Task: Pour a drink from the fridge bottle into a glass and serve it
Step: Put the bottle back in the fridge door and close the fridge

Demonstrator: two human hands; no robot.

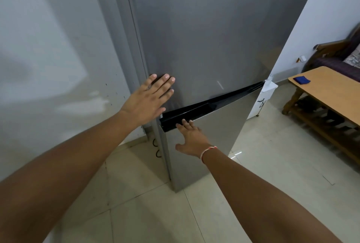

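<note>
A tall grey fridge [204, 34] fills the middle of the view, both doors closed. My left hand [150, 98] lies flat with fingers spread on the upper door's lower left corner. My right hand [191, 139] rests on the lower door [210, 145], its fingertips hooked over the black handle strip [210, 106] along that door's top edge. A red and white thread band circles my right wrist. No bottle and no glass are in view.
A white wall [48, 57] stands close on the left. At the right is a wooden table [335, 94] with a folded blue cloth [302, 79], and a sofa [335, 55] behind it. A small white unit [262, 100] sits beside the fridge. The floor is pale tile.
</note>
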